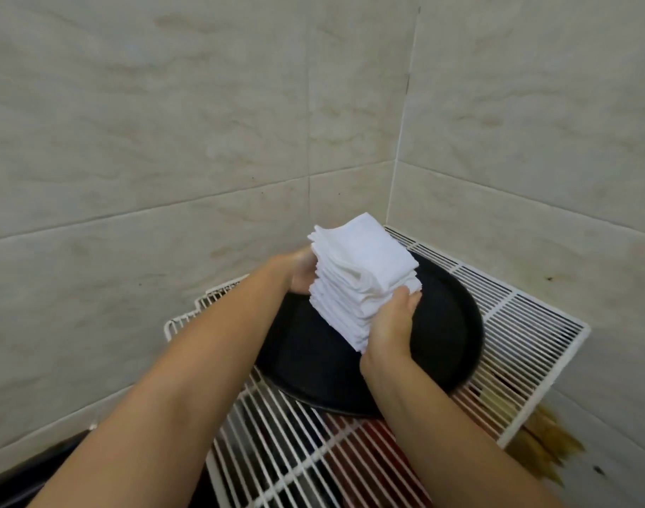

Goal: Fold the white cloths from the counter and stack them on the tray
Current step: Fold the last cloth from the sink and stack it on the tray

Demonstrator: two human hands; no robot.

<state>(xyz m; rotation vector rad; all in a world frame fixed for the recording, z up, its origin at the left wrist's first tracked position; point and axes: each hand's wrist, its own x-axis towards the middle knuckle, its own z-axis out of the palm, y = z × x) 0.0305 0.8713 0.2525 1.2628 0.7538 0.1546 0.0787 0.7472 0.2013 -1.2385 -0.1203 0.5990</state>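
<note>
Stack of folded white cloths (pixel 361 280) on the black round tray (pixel 449 324), towards its far edge, gripped on opposite sides by the left hand (pixel 299 273) and right hand (pixel 392 324); stacking appears nearly complete, no unfolded cloths visible

You have a tall stack of folded white cloths (pixel 361 276), leaning slightly. It sits over the round black tray (pixel 449 324).

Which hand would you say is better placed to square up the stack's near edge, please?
Probably the right hand: it grips the near corner of the stack of white cloths over the black tray; the left hand holds the far side.
</note>
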